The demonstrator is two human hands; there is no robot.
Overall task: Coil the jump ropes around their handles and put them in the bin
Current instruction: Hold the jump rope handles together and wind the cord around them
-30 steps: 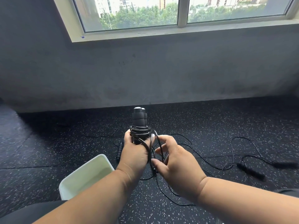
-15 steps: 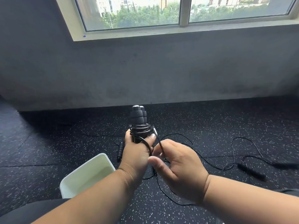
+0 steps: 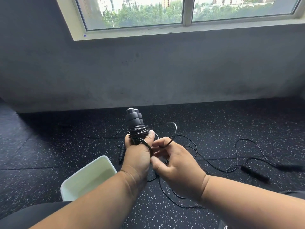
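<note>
My left hand (image 3: 138,154) grips two black jump-rope handles (image 3: 134,119) held upright together, with several turns of thin black rope (image 3: 138,131) coiled round them just above my thumb. My right hand (image 3: 177,167) pinches the loose end of that rope, which arcs up in a loop (image 3: 173,128) beside the handles. The white bin (image 3: 90,175) stands on the floor at the lower left, below my left forearm. A second rope (image 3: 237,149) lies loose on the floor to the right, its handles (image 3: 255,172) near the right edge.
Another black handle (image 3: 121,153) lies on the floor just left of my left hand. The floor is dark speckled rubber matting (image 3: 49,146). A grey wall (image 3: 148,71) with a window rises close ahead. My dark-clothed knee (image 3: 24,217) shows at the bottom left.
My right hand has carried the rope up and round, and a loop now stands beside the handles. The left hand has kept its grip and barely moved.
</note>
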